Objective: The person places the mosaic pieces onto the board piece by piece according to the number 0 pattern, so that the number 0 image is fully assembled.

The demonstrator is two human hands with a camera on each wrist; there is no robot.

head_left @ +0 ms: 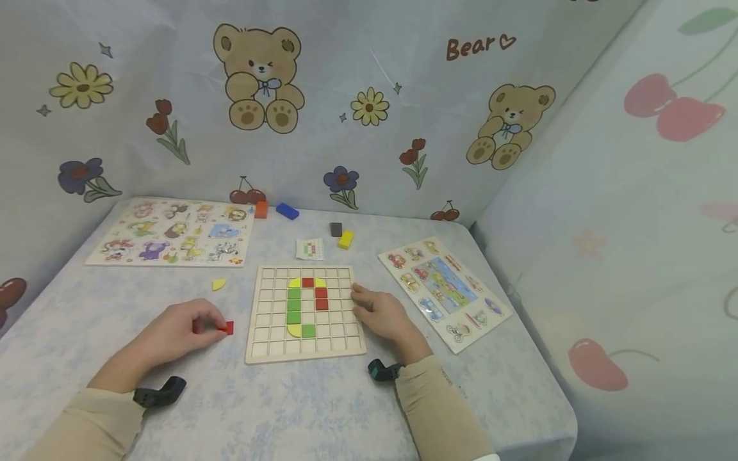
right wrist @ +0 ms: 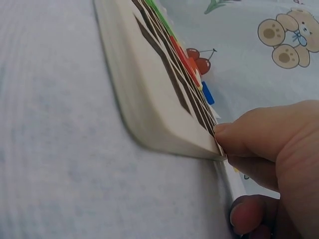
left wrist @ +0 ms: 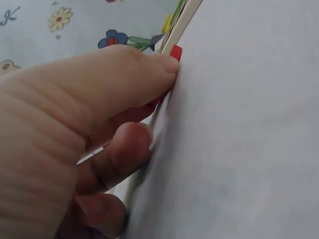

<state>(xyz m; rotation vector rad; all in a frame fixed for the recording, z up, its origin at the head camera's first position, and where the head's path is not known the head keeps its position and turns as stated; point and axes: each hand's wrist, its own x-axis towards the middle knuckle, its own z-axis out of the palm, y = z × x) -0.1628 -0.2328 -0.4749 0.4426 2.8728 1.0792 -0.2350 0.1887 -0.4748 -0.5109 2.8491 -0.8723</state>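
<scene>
My left hand [head_left: 187, 326] pinches a red square tile [head_left: 230, 328] between thumb and fingertips, low over the table left of the wooden grid board [head_left: 305, 357]. The left wrist view shows the tile's red end [left wrist: 176, 52] past the thumb. At the board's right rim, my right hand [head_left: 387, 314] holds the edge, its thumb [right wrist: 239, 134] on the rim and its other fingers bent beside it. In the grid lie several green tiles [head_left: 294, 305], red tiles [head_left: 321, 298] and yellow quarter-round tiles [head_left: 295, 330]. A loose yellow quarter-round piece [head_left: 218, 284] lies beyond my left hand.
Behind the board lies a small pattern card [head_left: 310, 249]. Farther back are an orange block [head_left: 261, 209], a blue block [head_left: 287, 211], a black block [head_left: 336, 229] and a yellow block [head_left: 346, 240]. An animal puzzle [head_left: 167, 230] lies back left, a vehicle puzzle [head_left: 444, 291] right.
</scene>
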